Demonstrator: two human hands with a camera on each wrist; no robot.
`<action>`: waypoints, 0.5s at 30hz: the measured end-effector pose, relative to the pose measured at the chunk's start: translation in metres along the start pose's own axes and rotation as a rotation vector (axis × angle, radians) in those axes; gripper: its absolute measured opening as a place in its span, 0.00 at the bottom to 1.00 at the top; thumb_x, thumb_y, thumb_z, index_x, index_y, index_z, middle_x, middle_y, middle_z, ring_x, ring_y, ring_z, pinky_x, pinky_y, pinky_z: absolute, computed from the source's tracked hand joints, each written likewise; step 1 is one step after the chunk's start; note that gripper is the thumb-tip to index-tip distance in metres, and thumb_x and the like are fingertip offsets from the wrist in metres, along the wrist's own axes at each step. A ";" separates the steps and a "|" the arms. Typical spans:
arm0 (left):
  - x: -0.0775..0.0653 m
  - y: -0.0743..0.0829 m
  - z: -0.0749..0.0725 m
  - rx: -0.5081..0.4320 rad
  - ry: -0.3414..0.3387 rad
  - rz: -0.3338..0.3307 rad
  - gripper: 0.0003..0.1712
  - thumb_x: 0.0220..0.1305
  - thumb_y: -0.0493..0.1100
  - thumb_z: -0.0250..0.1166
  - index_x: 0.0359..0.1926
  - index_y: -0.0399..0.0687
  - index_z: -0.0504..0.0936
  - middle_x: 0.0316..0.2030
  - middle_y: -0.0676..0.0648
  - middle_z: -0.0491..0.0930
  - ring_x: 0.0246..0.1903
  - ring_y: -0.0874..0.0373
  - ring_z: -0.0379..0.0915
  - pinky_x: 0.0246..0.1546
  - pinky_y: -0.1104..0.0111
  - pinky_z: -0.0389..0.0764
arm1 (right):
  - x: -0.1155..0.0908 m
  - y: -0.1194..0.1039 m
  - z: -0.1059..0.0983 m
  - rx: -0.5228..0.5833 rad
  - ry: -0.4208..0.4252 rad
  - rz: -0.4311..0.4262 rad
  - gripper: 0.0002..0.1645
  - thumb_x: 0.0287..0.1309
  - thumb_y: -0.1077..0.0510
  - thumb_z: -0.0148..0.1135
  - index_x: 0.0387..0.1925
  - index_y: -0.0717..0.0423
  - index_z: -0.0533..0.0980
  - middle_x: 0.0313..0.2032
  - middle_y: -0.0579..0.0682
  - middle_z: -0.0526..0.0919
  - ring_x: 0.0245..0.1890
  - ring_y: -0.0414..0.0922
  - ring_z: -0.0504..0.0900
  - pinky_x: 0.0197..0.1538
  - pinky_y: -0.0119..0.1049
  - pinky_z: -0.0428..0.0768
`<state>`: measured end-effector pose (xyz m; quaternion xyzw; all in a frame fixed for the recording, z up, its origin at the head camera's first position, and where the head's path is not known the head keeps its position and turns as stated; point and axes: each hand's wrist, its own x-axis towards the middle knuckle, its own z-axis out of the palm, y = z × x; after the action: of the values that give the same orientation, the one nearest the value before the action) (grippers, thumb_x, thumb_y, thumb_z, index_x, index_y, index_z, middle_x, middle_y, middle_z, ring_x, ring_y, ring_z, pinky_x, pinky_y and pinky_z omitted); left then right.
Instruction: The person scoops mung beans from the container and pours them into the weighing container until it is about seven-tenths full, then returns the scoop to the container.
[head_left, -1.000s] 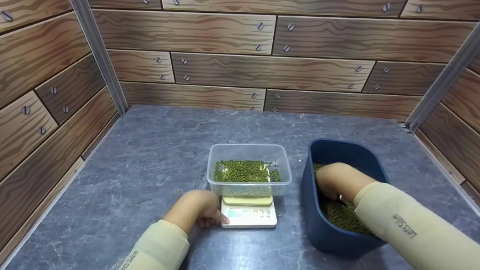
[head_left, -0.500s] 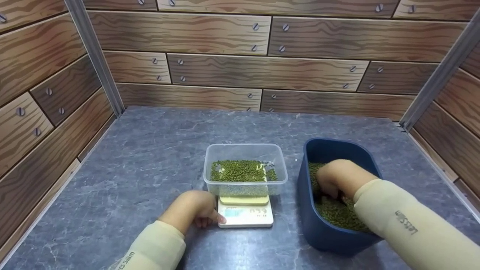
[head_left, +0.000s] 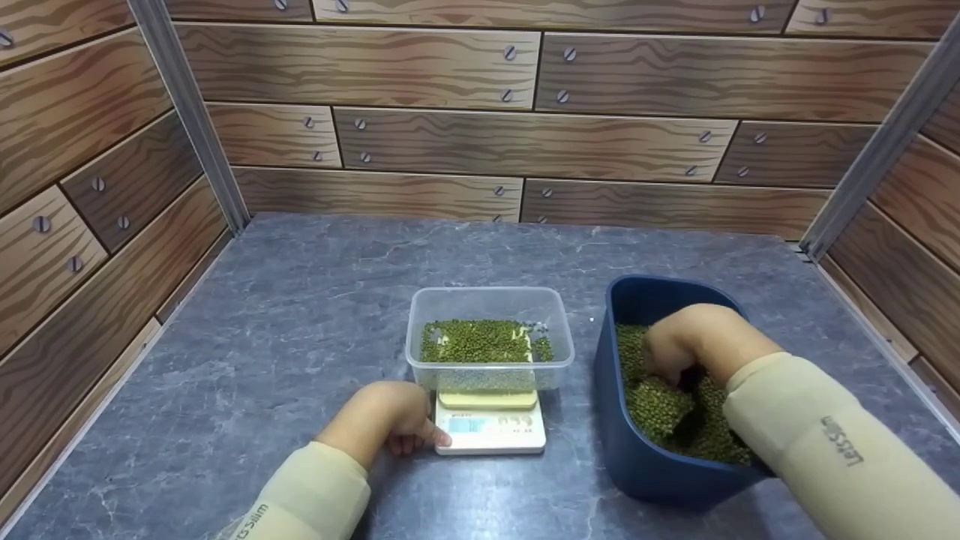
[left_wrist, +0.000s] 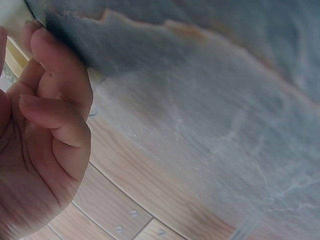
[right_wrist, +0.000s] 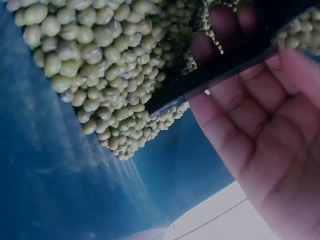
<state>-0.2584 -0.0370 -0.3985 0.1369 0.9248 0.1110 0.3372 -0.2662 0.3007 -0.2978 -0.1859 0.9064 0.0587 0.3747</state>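
In the head view my left hand is at the left front corner of a white kitchen scale, thumb on its top edge and fingers curled beside it. The left wrist view shows those curled fingers with the scale at the upper left. A clear plastic container with mung beans stands on the scale. Inside a deep blue bin, my right hand grips a black scoop. Green beans are heaped at the scoop, which is mostly hidden from above.
More mung beans fill the bin's lower part, against its blue wall. The grey marbled tabletop is bounded by wood-patterned walls. Metal posts stand at the back corners.
My right hand has shifted right and slightly up inside the bin, and a heap of beans now shows below it. My left hand has kept its place at the scale.
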 end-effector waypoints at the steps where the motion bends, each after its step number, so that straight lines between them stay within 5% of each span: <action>1: 0.000 0.000 0.000 0.000 -0.001 0.001 0.28 0.49 0.63 0.64 0.20 0.40 0.80 0.17 0.47 0.80 0.19 0.57 0.77 0.23 0.69 0.78 | -0.001 0.002 0.000 0.009 0.005 -0.028 0.18 0.35 0.73 0.49 0.12 0.45 0.61 0.15 0.41 0.63 0.15 0.37 0.59 0.20 0.28 0.58; 6: 0.000 0.000 -0.001 -0.005 0.004 0.004 0.27 0.48 0.63 0.64 0.20 0.41 0.80 0.17 0.47 0.80 0.19 0.57 0.77 0.23 0.68 0.78 | -0.004 0.008 -0.005 -0.003 0.050 -0.109 0.21 0.34 0.74 0.49 0.12 0.44 0.58 0.14 0.39 0.58 0.15 0.36 0.56 0.21 0.27 0.56; 15: -0.001 -0.001 -0.002 0.020 -0.007 0.003 0.28 0.49 0.63 0.64 0.19 0.41 0.80 0.18 0.46 0.80 0.20 0.56 0.77 0.24 0.68 0.77 | -0.012 0.012 -0.017 0.099 0.036 -0.074 0.21 0.31 0.76 0.41 0.10 0.44 0.55 0.12 0.40 0.54 0.14 0.37 0.49 0.19 0.28 0.52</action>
<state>-0.2596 -0.0383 -0.3966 0.1422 0.9244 0.1017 0.3390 -0.2737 0.3110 -0.2777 -0.2015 0.9072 -0.0035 0.3692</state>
